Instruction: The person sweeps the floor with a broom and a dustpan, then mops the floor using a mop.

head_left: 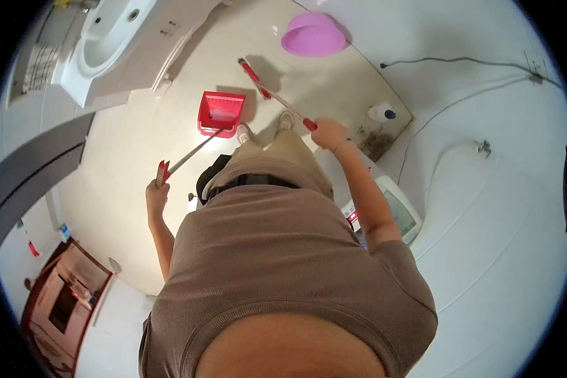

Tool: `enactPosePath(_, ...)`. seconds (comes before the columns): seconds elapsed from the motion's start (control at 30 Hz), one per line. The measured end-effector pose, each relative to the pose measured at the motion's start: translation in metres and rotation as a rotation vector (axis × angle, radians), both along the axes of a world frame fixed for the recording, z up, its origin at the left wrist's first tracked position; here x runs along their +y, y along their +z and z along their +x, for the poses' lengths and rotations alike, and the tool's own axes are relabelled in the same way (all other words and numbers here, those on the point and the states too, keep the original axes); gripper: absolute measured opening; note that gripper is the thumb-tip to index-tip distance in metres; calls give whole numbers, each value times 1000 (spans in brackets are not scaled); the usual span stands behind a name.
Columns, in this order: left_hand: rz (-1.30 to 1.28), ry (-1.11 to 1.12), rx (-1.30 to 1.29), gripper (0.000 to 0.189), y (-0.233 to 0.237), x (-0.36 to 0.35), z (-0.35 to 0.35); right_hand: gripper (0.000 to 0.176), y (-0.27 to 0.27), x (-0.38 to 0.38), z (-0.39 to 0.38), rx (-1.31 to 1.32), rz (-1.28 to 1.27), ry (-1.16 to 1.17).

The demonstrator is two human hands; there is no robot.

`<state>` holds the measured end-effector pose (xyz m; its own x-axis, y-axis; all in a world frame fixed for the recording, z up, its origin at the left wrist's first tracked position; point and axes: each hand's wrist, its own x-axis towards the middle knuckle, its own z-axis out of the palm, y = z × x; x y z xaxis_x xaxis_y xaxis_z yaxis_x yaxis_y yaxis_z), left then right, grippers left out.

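dustpan point(220, 113) is sitting flat on the floor point(138, 145) just ahead of the shoes point(286, 120), left hand point(157, 196) clamping its long handle, seemingly steadying it, while right hand point(328, 132) is fisting the broom point(272, 94), slanting it out beside the pan.

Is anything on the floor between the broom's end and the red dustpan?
Nothing visible. Only bare floor lies between the broom in the right hand and the dustpan held by the left hand. The purple basin sits off to the side.
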<state>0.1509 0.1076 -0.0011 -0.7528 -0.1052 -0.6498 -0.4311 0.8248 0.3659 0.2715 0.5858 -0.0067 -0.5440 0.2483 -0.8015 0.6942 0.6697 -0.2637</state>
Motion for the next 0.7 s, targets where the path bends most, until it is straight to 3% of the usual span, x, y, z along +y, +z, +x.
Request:
enactPosePath(0.23,-25,178,12,20,-21,-10,25,23,-38,18,-146,145,202,128)
enactPosePath(0.43,-117,177,16,17,-23,-10,38,26,-136,27,-238,87,286,375)
enactPosePath(0.57,-96,195,35,16,-28,-14,42,23,-172,3,-222,69,258,509)
enactPosePath(0.7,-93,122,80,16,-38,-15,43,21,-152,-37,-148,29,284,587)
